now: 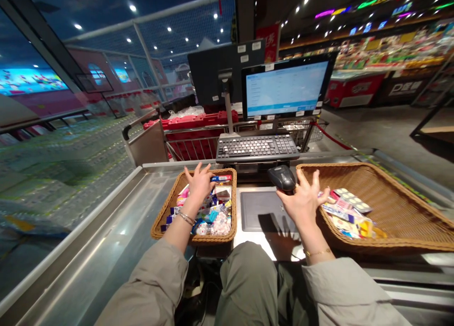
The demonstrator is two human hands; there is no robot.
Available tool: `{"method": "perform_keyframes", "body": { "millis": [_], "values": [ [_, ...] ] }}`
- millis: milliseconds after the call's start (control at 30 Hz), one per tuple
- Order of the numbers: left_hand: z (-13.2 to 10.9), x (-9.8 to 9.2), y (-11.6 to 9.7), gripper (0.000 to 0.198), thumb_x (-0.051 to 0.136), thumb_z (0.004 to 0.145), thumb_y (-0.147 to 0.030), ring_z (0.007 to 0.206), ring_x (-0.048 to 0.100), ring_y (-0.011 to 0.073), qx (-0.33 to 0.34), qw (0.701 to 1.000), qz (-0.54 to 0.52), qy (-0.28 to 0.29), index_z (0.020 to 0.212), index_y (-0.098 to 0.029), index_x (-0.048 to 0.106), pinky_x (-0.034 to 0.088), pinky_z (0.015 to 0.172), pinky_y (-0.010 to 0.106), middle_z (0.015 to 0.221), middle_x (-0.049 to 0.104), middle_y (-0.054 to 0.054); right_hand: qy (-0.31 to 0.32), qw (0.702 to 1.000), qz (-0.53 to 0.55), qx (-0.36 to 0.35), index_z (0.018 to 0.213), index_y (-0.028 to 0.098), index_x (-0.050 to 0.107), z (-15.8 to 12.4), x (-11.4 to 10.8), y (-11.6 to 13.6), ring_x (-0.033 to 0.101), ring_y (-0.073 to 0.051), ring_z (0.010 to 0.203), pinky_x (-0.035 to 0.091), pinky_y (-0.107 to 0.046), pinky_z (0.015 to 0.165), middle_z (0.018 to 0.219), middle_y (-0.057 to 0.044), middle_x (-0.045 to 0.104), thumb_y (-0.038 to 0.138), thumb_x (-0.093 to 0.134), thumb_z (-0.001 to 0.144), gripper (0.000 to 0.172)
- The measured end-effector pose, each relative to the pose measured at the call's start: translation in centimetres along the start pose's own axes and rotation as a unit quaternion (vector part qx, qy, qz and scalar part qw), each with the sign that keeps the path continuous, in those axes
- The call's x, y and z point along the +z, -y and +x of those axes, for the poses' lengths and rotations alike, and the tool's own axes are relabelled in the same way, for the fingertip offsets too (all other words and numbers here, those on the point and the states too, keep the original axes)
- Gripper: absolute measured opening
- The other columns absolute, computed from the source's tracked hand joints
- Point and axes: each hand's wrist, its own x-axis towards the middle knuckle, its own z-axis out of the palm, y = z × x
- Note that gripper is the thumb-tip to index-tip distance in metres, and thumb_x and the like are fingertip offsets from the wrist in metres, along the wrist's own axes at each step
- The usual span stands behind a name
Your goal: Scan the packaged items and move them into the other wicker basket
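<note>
My left hand [200, 181] is over the left wicker basket [154, 227], its fingers spread. A slim blue, white and red box [220, 178] lies by its thumb side; whether they touch I cannot tell. Small packaged goods fill this basket, among them a clear pack of pale round pieces [222, 223]. My right hand [304, 197] is raised with fingers apart, just beside a black barcode scanner [281, 177]. Its thumb overlaps the scanner's lower part, and contact is unclear. The right wicker basket [400, 200] holds several packets and a blister-like pack [353, 200] near that hand.
A flat grey pad [262, 211] lies between the baskets, under my right hand's shadow. Behind it stand a keyboard [258, 147] and a lit monitor [287, 89]. A metal counter [124, 222] runs along the left. Red crates [193, 122] sit in a cart behind.
</note>
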Motion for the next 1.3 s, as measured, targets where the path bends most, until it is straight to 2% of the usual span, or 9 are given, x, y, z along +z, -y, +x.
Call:
{"method": "perform_keyframes", "body": {
  "millis": [267, 467, 633, 1000, 1300],
  "values": [
    [0.5, -1.1, -3.7, 0.020, 0.071, 0.089, -0.030, 0.157, 0.021, 0.0364, -0.023, 0.997, -0.033, -0.063, 0.108, -0.034, 0.077, 0.004, 0.119, 0.082, 0.159, 0.049, -0.001, -0.007, 1.000, -0.011, -0.011, 0.078, 0.020, 0.074, -0.1, -0.6, 0.1, 0.017, -0.043, 0.155, 0.011, -0.076, 0.116, 0.151, -0.010, 0.056, 0.046, 0.064, 0.079, 0.027],
    [0.7, -0.7, -7.4, 0.022, 0.069, 0.090, -0.034, 0.158, 0.016, 0.0373, -0.010, 0.995, -0.062, -0.077, 0.112, -0.036, 0.076, 0.003, 0.118, 0.082, 0.162, 0.045, -0.002, -0.012, 0.999, -0.010, -0.031, 0.078, 0.021, 0.075, -0.2, -0.8, 0.1, 0.017, -0.043, 0.155, 0.008, -0.077, 0.115, 0.152, -0.010, 0.055, 0.044, 0.065, 0.077, 0.025],
    [0.8, 0.1, -9.4, 0.024, 0.070, 0.090, -0.035, 0.158, 0.016, 0.0369, -0.003, 0.993, -0.078, -0.085, 0.113, -0.036, 0.076, 0.000, 0.119, 0.081, 0.162, 0.044, -0.003, -0.001, 0.999, -0.016, -0.048, 0.082, 0.023, 0.077, -0.3, -1.1, 0.0, 0.016, -0.042, 0.156, 0.007, -0.078, 0.116, 0.154, -0.008, 0.053, 0.044, 0.065, 0.078, 0.025],
    [1.1, 1.3, -11.8, 0.028, 0.069, 0.090, -0.035, 0.158, 0.015, 0.0384, 0.000, 0.991, -0.096, -0.090, 0.118, -0.037, 0.074, 0.001, 0.120, 0.081, 0.162, 0.043, -0.003, 0.014, 0.998, -0.021, -0.066, 0.081, 0.022, 0.077, -0.5, -1.3, 0.1, 0.016, -0.043, 0.156, 0.009, -0.079, 0.116, 0.153, -0.008, 0.055, 0.041, 0.068, 0.077, 0.021],
    [1.0, 1.6, -12.2, 0.029, 0.067, 0.091, -0.037, 0.158, 0.013, 0.0388, 0.003, 0.992, -0.091, -0.087, 0.119, -0.038, 0.073, -0.003, 0.118, 0.082, 0.162, 0.043, -0.004, 0.030, 0.996, -0.003, -0.083, 0.078, 0.023, 0.076, -0.6, -1.2, 0.2, 0.015, -0.043, 0.156, 0.006, -0.080, 0.115, 0.153, -0.008, 0.054, 0.038, 0.069, 0.075, 0.017]
  ]
}}
